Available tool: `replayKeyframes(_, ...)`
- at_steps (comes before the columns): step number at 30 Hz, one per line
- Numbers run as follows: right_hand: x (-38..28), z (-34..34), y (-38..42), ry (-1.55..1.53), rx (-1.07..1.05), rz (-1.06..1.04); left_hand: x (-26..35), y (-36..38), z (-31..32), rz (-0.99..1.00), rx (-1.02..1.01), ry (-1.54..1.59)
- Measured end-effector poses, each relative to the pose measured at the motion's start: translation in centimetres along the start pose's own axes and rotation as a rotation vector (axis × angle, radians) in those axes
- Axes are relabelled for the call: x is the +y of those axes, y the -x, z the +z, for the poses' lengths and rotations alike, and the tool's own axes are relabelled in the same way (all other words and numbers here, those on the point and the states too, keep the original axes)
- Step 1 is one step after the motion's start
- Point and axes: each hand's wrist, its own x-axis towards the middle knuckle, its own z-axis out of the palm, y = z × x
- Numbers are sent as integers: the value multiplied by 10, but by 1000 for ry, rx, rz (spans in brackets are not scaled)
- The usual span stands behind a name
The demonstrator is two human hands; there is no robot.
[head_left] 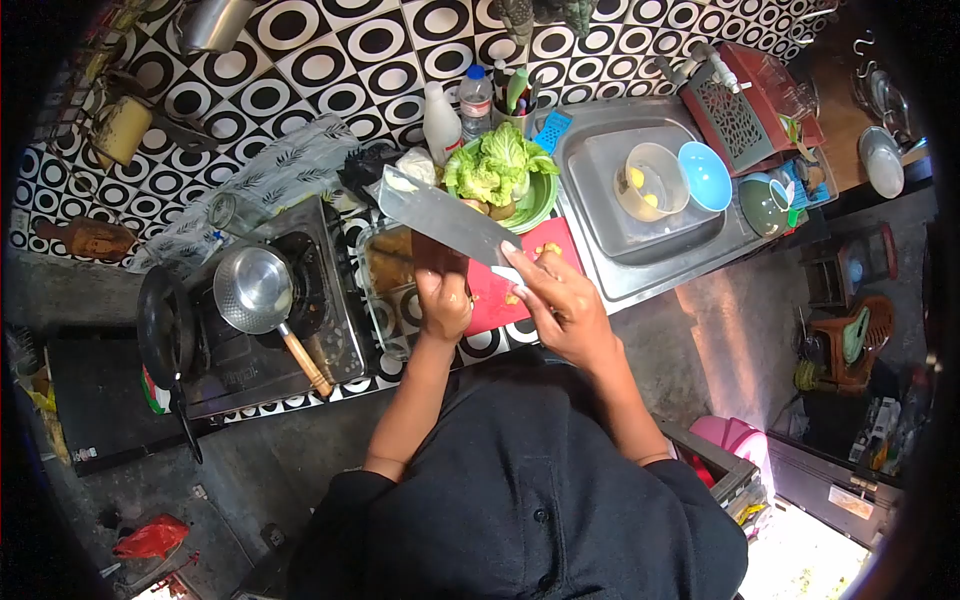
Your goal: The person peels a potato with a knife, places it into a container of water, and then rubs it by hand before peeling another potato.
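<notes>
Knife (445, 222) slants over the red board (488, 308) near the lettuce (503, 155); of the hands (565, 308), right grasps it, left (446, 300) unclear.

Bright daylight glares at lower right (blown out), with dark, curved fisheye edges.

The red board (489, 312) is partly hidden by the blade (450, 224) and right hand (566, 308); the black shirt (520, 480) is cut off by the lower edge.
</notes>
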Motion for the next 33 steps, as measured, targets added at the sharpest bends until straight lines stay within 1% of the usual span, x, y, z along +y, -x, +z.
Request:
replayKeyframes(3, -4, -4, 0, -35, -10, -10, -7, -4, 2, 130, -92, 174)
replayKeyframes(6, -12, -4, -2, -14, -44, -53, 10, -8, 13, -98, -76, 216)
replayKeyframes(9, -13, -2, -1, 23, -55, -78, 13, -9, 17, -18, -96, 116)
replayKeyframes(12, -10, -4, 1, 34, -72, -77, 17, -8, 17, -77, -100, 123)
replayKeyframes(15, -13, -7, 1, 45, -65, -98, 12, -7, 13, -51, -110, 141)
replayKeyframes(18, -13, -8, 1, 50, -69, -101, 14, -7, 15, -11, -120, 87)
replayKeyframes(33, -11, -14, 1, 34, -83, -94, 20, -5, 19, -43, -115, 28)
